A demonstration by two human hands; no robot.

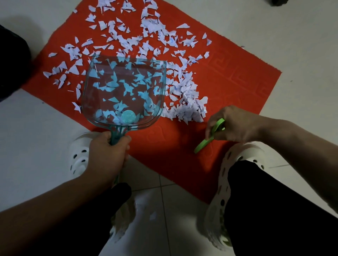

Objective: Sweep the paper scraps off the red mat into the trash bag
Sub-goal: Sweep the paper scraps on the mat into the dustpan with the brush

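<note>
A red mat (pixel 237 76) lies on the pale tiled floor, strewn with several white paper scraps (pixel 151 32). My left hand (pixel 108 155) grips the handle of a clear teal dustpan (pixel 124 91), which sits over the mat's left half with scraps showing through it. A heap of scraps (pixel 186 102) lies just right of the pan. My right hand (pixel 232 124) holds a green brush handle (pixel 203 144) at the mat's near edge, beside that heap. The bristles are hidden.
My white perforated clogs (pixel 237 164) and black trouser legs (pixel 274 210) fill the foreground. A dark bag-like shape (pixel 11 60) sits at the left edge. Another dark object (pixel 279 2) peeks in at the top right. Bare tiles (pixel 301 36) surround the mat.
</note>
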